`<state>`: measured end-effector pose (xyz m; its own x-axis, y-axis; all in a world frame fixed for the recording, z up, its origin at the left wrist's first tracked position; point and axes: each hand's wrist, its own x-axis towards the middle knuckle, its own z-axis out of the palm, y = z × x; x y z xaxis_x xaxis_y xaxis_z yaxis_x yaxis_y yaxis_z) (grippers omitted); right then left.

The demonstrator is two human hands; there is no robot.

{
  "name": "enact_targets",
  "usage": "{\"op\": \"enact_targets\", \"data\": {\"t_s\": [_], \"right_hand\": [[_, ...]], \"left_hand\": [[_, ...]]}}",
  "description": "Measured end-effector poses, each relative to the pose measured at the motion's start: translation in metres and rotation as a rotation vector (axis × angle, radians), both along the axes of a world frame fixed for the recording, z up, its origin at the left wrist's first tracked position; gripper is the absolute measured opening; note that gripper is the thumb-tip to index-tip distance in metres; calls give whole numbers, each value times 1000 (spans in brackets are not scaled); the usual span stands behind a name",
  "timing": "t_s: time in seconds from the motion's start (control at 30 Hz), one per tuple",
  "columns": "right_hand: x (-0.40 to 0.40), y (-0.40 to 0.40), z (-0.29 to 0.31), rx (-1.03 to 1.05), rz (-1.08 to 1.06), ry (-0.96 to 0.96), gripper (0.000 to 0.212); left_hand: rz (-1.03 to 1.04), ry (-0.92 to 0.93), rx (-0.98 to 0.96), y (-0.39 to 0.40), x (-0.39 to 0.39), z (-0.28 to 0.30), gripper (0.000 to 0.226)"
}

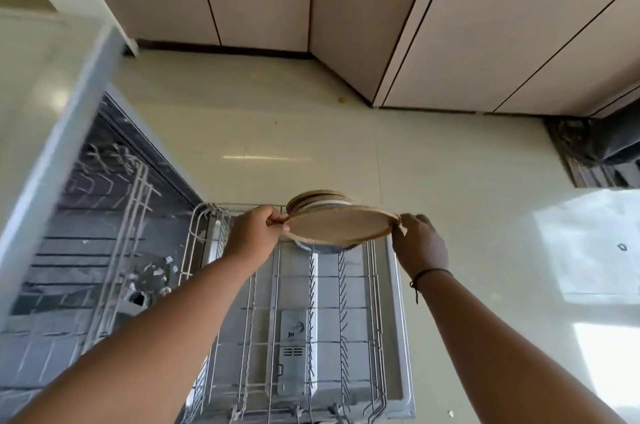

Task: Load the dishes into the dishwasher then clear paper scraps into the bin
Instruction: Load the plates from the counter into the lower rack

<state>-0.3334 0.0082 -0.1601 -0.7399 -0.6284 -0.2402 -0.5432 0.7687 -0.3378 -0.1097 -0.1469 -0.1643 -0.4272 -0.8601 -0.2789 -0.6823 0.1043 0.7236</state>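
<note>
We hold the plate [341, 228] over the far end of the pulled-out rack [329, 319], left hand [254, 236] and right hand [417, 243] pinching opposite rims; we should tilt it upright between the prongs.

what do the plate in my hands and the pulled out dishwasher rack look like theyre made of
Plate: probably glazed stoneware or ceramic; it is beige, matte and faintly speckled with a rigid thin rim, though melamine cannot be ruled out.
Rack: thin metal wire, apparently with a pale grey or white coating; the grid of slim rods and upright tines suggests it.
</note>
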Motion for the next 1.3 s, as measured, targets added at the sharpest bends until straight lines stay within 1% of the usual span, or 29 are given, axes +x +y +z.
{"op": "enact_targets", "data": {"t_s": [0.13, 0.27, 0.37, 0.47, 0.57, 0.73, 0.93, 1.07, 1.13, 1.2, 1.3], "right_hand": [[-26, -26, -67, 33, 19, -37, 24], [-40, -32, -125, 115, 84, -81, 25], [-42, -27, -157, 155, 116, -115, 27], [-41, -22, -173, 158, 137, -133, 25], [-41, -20, -181, 139, 121, -142, 25], [-43, -20, -182, 18, 61, -133, 23], [-40, -15, -189, 45, 137, -133, 22], [-38, -18, -182, -149, 21, -119, 21], [-38, -18, -179, -209, 18, -92, 19], [-38, -16, -179, -213, 50, -78, 19], [-38, -10, -186, -148, 102, -76, 20]], "left_hand": [[4, -72, 41, -15, -21, -70, 16], [7, -117, 65, -20, -32, -127, 15], [8, -164, 72, -18, -34, -157, 11], [14, -179, 70, -16, -33, -174, 12], [35, -186, 84, -15, -35, -183, 13], [60, -119, 56, -16, -38, -183, 12], [32, -121, 33, -13, -25, -192, 11], [101, -39, -63, -8, -24, -188, 14], [97, -7, -88, -6, -24, -186, 14], [90, 16, -97, -6, -22, -186, 14], [71, 19, -102, -5, -19, -191, 13]]}}
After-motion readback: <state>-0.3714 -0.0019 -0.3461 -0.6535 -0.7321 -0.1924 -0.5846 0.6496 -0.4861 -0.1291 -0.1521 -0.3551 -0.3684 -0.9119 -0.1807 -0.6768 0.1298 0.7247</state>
